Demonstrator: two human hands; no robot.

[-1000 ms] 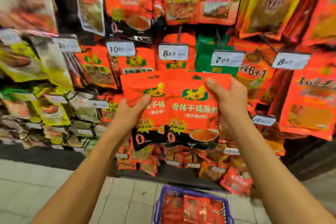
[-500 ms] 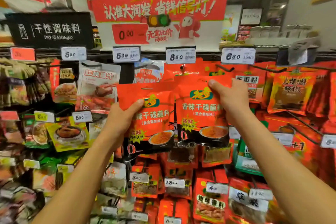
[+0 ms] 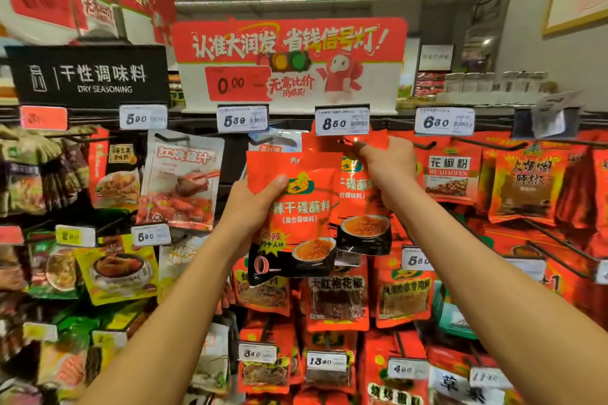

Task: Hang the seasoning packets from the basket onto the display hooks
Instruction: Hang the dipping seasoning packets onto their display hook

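The rack (image 3: 204,122) fills the view from 9 to 3 o'clock, row on row of hooks hung with sachets, each hook fronted by a price tag. Above it at 12 o'clock stands a red-and-white banner (image 3: 289,52), with a black "Dry Seasoning" sign (image 3: 88,76) at 10 o'clock. The basket is out of view.

Two red packets are in hand at the centre. The left hand (image 3: 253,204) grips the front packet (image 3: 296,217) by its left edge, thumb across the face and the fingers hidden behind it, holding it upright and just below the top row. The right hand (image 3: 385,164) pinches the top edge of the rear packet (image 3: 362,200), raising it to just under the 8.50 tag (image 3: 342,122) at 12 o'clock, where a hook tip seems to sit; whether the hole has caught the hook I cannot tell. The two packets overlap, the front one covering the rear one's left side.

These look like thin foil-plastic sachets of powder: light, floppy, glossy and rather slippery, likely to sag or fold if held by a lower corner. The flat sealed strip along the top is the stiffest part and carries the hang-hole, so a pinch right beside that hole gives the best control for threading. The fill settles low, so the bottom should swing freely once hung. Nothing fragile, though a sharp hook end could tear the hole if dragged sideways.

At 3 o'clock hang huajiao powder packs (image 3: 449,171).
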